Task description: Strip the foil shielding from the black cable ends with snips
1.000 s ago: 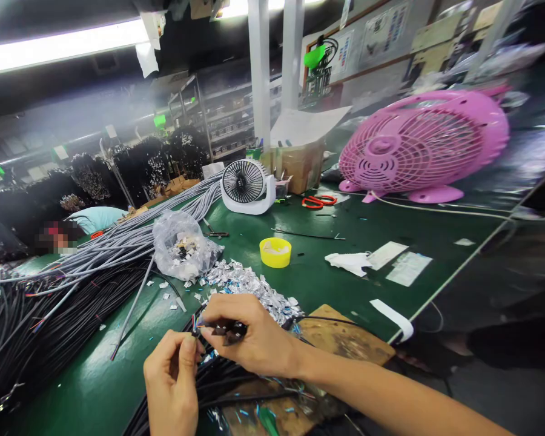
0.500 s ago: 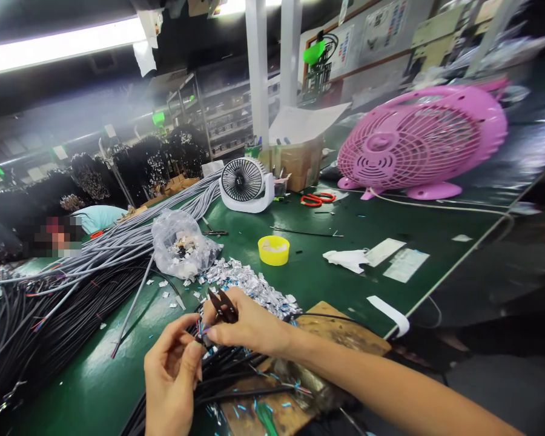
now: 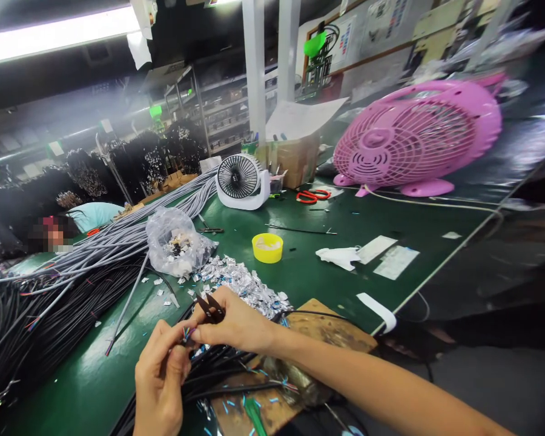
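Left hand [image 3: 161,378] is seen bare, fingers and thumb uncovered, cropped at bottom edge. Right hand [image 3: 234,324] is likewise bare, back and wrist exposed. Right forearm [image 3: 345,378] is uncovered along its visible length: slim, smooth-outlined, tapered toward the wrist, cut off by the frame. Nail detail can't be resolved.

A workshop (black cables [image 3: 211,366], metal shelves [image 3: 229,113]).
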`<state>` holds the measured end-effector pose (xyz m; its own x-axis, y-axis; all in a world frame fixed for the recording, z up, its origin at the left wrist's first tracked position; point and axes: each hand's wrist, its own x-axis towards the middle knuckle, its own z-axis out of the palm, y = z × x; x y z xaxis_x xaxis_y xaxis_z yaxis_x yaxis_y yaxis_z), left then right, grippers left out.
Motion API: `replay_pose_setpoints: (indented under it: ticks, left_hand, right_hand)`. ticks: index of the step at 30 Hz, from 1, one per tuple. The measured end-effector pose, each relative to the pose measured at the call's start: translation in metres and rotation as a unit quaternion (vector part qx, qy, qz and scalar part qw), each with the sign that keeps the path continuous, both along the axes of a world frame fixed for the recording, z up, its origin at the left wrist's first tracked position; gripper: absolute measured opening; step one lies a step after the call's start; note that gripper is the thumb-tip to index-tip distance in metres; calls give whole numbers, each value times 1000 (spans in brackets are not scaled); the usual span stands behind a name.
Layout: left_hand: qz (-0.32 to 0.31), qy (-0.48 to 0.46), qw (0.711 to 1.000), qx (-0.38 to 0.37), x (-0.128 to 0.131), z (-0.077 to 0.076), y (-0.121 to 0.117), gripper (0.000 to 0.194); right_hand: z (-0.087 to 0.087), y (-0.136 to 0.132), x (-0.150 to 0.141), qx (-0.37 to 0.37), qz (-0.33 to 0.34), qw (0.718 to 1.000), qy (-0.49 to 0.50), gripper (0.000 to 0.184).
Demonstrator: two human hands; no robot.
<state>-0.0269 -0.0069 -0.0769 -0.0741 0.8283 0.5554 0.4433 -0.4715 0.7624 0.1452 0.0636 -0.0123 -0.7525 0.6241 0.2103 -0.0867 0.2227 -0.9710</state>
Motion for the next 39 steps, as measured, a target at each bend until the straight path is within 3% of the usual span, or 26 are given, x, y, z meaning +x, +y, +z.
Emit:
replay_pose_setpoints:
  ticks: [3,8,11,17,26,29,34,39]
  left_hand:
    - [-54,-73,995,-38,4,5,-4,31]
    - [-115,-206,965,-118,20,32,-20,24]
    - [-133,-240,954,-121,25,41,-23,26]
    - [-153,-268,945,-112,22,35,-20,27]
    - [-135,-258,949,-121,26,34,-21,25]
    - [-138,-256,948,-126,27,35,-22,23]
    - [-166,-269,940,-126,25,34,-22,23]
    - [-166,-281,938,-120,24,32,-23,24]
  right_hand:
    - [-2,1,0,-7,1,1000,-5,19]
    - [-1,2,0,-40,-31,999,2,20]
    - [0,0,0,-1,-26,999,40,21]
    - [-3,-7,0,230,-31,962,144,9]
    - [-10,-5,-1,422,-92,882,187,19]
    - [-9,-5,0,451,-93,872,167,16]
    - [-5,-7,3,409,-144,891,135,10]
    - [-8,-6,2,413,-25,895,169,11]
